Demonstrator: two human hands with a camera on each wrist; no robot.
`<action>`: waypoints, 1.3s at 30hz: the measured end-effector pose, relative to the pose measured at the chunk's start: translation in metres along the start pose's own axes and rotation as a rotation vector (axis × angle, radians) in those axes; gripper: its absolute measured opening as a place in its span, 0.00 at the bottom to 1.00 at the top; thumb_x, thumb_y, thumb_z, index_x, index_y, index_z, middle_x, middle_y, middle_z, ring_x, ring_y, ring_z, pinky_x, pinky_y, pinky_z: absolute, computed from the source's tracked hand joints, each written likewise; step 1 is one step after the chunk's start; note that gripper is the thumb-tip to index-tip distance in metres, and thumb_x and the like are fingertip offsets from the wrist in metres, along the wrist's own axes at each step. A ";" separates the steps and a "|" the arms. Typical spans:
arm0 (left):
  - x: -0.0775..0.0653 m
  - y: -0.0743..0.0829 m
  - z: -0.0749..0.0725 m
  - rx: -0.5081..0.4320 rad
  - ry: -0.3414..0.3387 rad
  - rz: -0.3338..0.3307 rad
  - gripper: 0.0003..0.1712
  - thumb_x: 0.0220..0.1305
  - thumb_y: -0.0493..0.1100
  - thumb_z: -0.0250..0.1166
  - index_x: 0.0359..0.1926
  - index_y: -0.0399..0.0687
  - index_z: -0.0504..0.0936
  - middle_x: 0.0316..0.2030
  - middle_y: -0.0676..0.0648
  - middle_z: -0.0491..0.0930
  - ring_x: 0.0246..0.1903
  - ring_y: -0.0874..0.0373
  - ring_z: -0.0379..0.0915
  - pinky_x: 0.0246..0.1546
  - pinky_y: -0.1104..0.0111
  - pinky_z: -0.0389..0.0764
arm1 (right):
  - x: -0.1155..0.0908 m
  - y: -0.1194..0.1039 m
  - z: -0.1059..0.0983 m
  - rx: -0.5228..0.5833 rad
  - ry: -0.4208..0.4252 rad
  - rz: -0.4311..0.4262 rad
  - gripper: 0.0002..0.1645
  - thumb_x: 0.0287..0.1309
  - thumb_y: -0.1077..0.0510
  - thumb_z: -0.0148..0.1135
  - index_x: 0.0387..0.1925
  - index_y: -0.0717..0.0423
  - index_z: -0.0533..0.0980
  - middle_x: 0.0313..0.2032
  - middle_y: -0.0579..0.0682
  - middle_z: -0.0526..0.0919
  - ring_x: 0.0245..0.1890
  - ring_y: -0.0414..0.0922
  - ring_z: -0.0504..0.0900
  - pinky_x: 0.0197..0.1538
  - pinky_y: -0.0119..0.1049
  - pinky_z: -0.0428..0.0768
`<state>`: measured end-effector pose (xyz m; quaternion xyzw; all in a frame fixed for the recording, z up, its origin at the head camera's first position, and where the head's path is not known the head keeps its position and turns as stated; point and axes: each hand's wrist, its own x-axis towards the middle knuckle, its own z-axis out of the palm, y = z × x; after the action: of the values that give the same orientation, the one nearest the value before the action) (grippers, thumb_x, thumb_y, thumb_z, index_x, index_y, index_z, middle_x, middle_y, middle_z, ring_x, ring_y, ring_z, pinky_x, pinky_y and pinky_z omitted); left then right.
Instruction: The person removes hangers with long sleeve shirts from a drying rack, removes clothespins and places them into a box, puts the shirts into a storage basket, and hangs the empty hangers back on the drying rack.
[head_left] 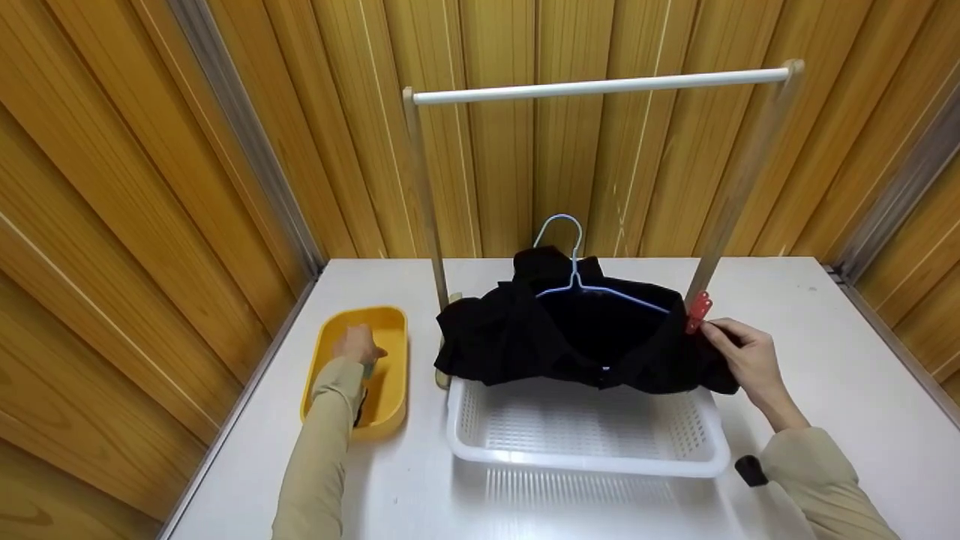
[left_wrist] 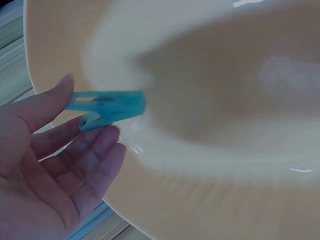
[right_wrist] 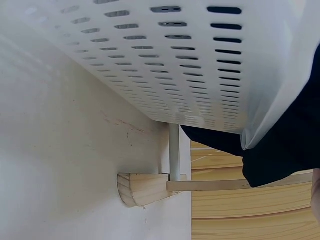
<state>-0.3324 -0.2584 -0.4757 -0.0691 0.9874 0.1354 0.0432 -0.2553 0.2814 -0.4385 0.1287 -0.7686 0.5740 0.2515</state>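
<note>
Inside the yellow bin (head_left: pixel 397 367), my left hand (head_left: pixel 358 343) pinches a teal clothespin (left_wrist: pixel 112 105) by its handle end, thumb above and fingers beneath. A black collared garment (head_left: pixel 502 337) lies draped over the white basket, with a blue wire hanger (head_left: pixel 622 298) inside its neck opening. My right hand (head_left: pixel 750 360) grips the garment's right shoulder, the fingertips right beside a red clothespin (head_left: pixel 698 313) that sits on the cloth there. Only a sliver of the right hand shows in the right wrist view, next to the black cloth.
A perforated white basket (head_left: pixel 589 466) stands under the garment. Behind it rises a rack with wooden posts (head_left: pixel 427 202) and a white rail (head_left: pixel 600 88). One wooden foot (right_wrist: pixel 145 189) rests beside the basket. Wood-panelled walls enclose the white table (head_left: pixel 420 495).
</note>
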 end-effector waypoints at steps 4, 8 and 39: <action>-0.001 0.000 0.003 0.030 -0.026 0.011 0.21 0.46 0.46 0.73 0.36 0.33 0.80 0.33 0.38 0.79 0.33 0.44 0.74 0.32 0.55 0.75 | 0.000 0.001 0.000 -0.004 -0.002 -0.002 0.04 0.54 0.74 0.55 0.30 0.76 0.75 0.27 0.40 0.80 0.29 0.34 0.75 0.35 0.24 0.70; 0.000 -0.001 0.006 0.043 -0.045 0.007 0.20 0.43 0.45 0.74 0.33 0.34 0.80 0.32 0.40 0.78 0.32 0.46 0.74 0.34 0.55 0.74 | 0.000 0.001 0.000 -0.008 -0.008 -0.006 0.04 0.54 0.74 0.55 0.30 0.75 0.75 0.27 0.39 0.80 0.29 0.34 0.75 0.35 0.24 0.70; -0.025 0.010 -0.006 0.055 -0.158 0.066 0.13 0.37 0.35 0.72 0.27 0.34 0.79 0.25 0.42 0.74 0.25 0.52 0.65 0.27 0.61 0.74 | 0.001 0.000 0.000 0.013 -0.001 -0.026 0.03 0.53 0.76 0.55 0.30 0.77 0.75 0.27 0.38 0.80 0.29 0.34 0.76 0.36 0.24 0.70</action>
<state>-0.3094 -0.2473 -0.4650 -0.0241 0.9860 0.1148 0.1186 -0.2561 0.2820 -0.4381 0.1408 -0.7632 0.5755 0.2577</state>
